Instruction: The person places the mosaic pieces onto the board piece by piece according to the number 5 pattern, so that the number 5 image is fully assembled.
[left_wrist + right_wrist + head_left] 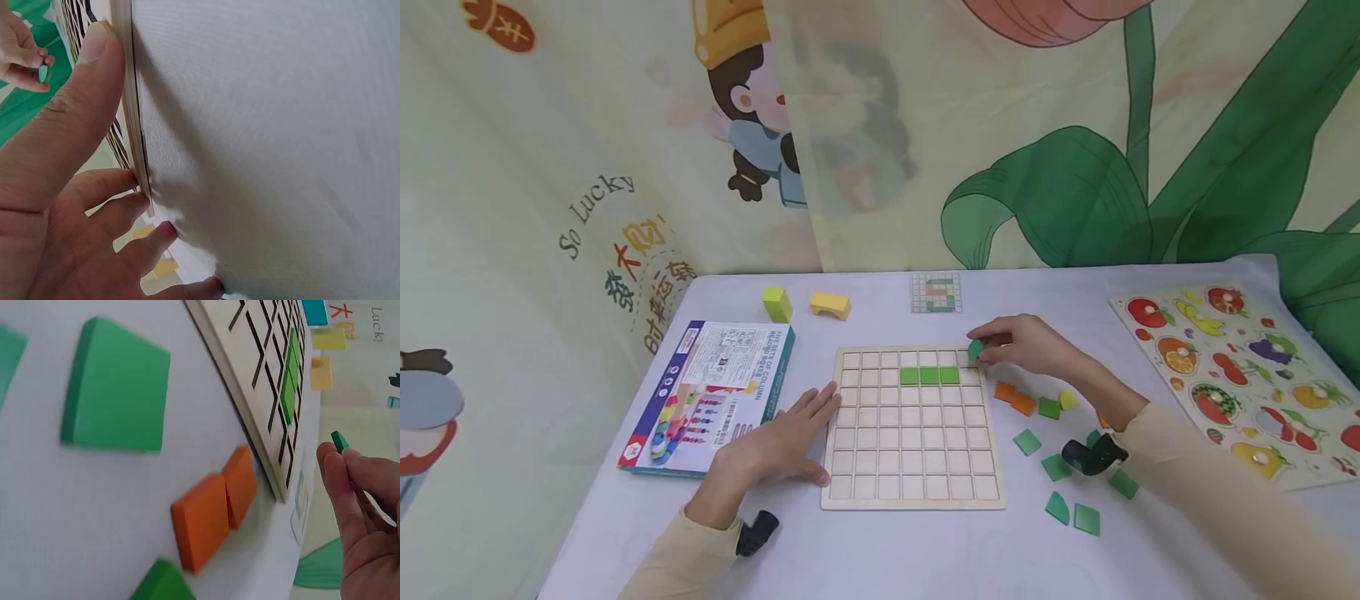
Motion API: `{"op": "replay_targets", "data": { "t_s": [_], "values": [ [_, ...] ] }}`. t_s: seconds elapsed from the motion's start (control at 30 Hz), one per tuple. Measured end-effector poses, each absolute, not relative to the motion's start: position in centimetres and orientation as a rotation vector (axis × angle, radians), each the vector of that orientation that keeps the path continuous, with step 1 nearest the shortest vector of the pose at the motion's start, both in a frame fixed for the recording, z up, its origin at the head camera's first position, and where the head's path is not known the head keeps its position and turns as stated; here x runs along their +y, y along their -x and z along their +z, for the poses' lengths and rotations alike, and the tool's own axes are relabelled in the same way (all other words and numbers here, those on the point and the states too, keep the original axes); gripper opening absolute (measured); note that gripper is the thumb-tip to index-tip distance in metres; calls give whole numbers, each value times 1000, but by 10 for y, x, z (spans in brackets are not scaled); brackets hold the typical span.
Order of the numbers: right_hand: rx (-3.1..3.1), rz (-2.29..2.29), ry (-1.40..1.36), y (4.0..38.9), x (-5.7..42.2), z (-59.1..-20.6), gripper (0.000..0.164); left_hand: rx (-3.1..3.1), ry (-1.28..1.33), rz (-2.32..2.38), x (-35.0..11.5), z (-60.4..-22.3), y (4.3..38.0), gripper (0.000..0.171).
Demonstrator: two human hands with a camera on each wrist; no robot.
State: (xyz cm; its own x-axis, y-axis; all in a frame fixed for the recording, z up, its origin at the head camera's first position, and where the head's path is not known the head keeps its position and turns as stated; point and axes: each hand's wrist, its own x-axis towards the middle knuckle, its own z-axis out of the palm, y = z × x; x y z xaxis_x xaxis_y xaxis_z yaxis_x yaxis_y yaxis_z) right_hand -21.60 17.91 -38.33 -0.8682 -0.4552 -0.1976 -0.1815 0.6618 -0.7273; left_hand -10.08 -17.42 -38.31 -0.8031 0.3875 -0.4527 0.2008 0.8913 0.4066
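A wooden grid board (914,462) lies flat on the table, with a row of 3 light-green square tiles (928,376) set in its second row. My right hand (1028,343) pinches a dark-green tile (975,349) with a curved edge between thumb and fingers, close over the board's far right corner. In the right wrist view the same green tile (339,441) stands up from the fingertips. My left hand (778,442) rests at the board's left edge, its fingers spread; the left wrist view has the thumb (94,81) along the wooden edge.
Right of the board lie orange tiles (1015,398), a yellow tile (1068,399) and several green tiles (1056,467). A boxed set (715,392) lies at left. Behind stand a lime block (777,305), a yellow arch block (830,305) and a pattern card (936,293). A fruit sheet (1247,375) lies far right.
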Motion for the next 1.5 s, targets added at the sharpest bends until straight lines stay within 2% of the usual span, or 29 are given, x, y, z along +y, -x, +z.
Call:
{"op": "replay_targets", "data": {
  "t_s": [0.23, 0.63, 0.87, 1.23, 1.5],
  "values": [
    [2576, -1022, 551, 212, 140, -392, 33, 2516, -418, 462, -173, -382, 101, 105],
    [2683, -861, 879, 200, 79, -404, 27, 2516, -418, 442, -170, -385, 104, 106],
    [2805, -698, 975, 198, 70, -408, 27, 2517, -433, 419, -169, -383, 104, 105],
    [2765, -753, 859, 198, 67, -413, 31, 2519, -424, 439, -171, -381, 102, 105],
    [2720, -755, 895, 198, 66, -413, 33, 2523, -414, 455, -173, -384, 101, 105]
  ]
}}
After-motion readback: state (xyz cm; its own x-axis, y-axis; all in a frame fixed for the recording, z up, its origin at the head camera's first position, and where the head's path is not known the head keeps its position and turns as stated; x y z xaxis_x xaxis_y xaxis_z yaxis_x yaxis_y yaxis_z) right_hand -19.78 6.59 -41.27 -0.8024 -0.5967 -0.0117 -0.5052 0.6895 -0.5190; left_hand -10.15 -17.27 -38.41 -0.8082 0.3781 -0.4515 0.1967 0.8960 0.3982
